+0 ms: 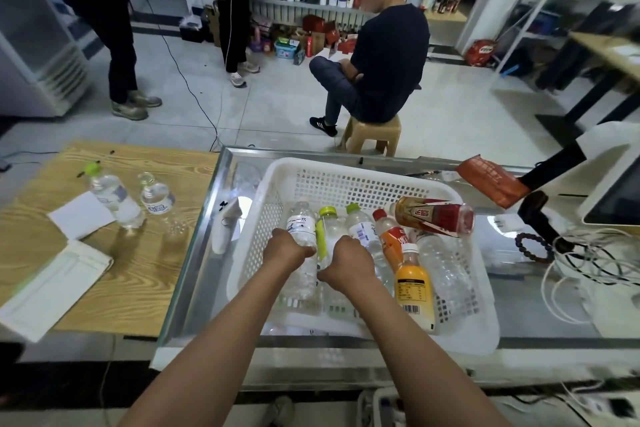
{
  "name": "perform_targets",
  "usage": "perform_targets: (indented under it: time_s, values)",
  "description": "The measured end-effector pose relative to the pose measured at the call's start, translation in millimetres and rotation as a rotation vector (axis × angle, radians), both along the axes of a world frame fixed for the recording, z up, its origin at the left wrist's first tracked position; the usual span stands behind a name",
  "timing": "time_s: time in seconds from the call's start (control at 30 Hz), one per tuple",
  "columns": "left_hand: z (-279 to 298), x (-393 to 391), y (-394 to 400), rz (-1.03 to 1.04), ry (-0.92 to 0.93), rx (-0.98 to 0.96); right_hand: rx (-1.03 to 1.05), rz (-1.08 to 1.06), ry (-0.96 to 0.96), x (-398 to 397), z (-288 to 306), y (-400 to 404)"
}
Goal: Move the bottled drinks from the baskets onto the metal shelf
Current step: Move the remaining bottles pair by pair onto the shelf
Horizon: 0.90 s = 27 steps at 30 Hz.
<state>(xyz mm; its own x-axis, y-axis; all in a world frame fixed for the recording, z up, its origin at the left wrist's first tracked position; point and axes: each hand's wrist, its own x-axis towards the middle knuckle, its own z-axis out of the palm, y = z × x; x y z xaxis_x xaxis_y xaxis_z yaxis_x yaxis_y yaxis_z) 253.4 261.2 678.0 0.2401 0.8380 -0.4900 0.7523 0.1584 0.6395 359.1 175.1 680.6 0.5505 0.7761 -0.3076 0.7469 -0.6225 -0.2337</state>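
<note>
A white plastic basket (349, 168) sits on a glass counter and holds several bottled drinks lying on their sides. My left hand (286, 251) is closed around a clear water bottle (300, 224) at the basket's left. My right hand (348, 263) grips the clear bottle with a lime-green cap (328, 218) next to it. To the right lie another green-capped water bottle (362, 227), an orange drink with a red cap (390, 239), an orange juice bottle (414, 282) and a red tea bottle (434, 215). No metal shelf near me can be identified.
The glass counter (204, 253) adjoins a wooden table (156, 253) at left with two water bottles (116, 198) and papers. A seated person on a stool (374, 132) and two standing people are on the floor beyond. Cables (588, 260) and a screen lie at right.
</note>
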Motion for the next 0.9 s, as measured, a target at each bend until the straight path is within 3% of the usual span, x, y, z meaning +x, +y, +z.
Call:
perform_targets:
  time_s: [0.2, 0.37, 0.43, 0.67, 0.77, 0.9]
  values:
    - [-5.1, -3.1, 0.9, -0.035, -0.045, -0.084, 0.203, -0.334, 0.659, 29.0, 1.9, -15.1]
    - [-10.2, -7.7, 3.8, -0.006, -0.144, -0.123, 0.162, -0.42, 0.906, 34.0, 1.3, -14.5]
    - [-10.7, -10.0, 5.8, 0.014, -0.178, -0.171, 0.154, -0.427, 0.923, 30.4, 0.1, -13.0]
    - [-5.7, -12.4, 7.2, 0.027, -0.177, -0.16, 0.136, -0.312, 0.551, 8.2, -1.8, -3.0]
    - [-3.2, -11.2, 7.9, 0.072, -0.211, -0.173, 0.108, -0.346, 0.619, 16.1, 4.8, -0.5]
    - [-0.8, -13.1, 7.8, 0.104, -0.276, -0.194, 0.229, -0.482, 0.86, 22.3, 8.3, -4.2]
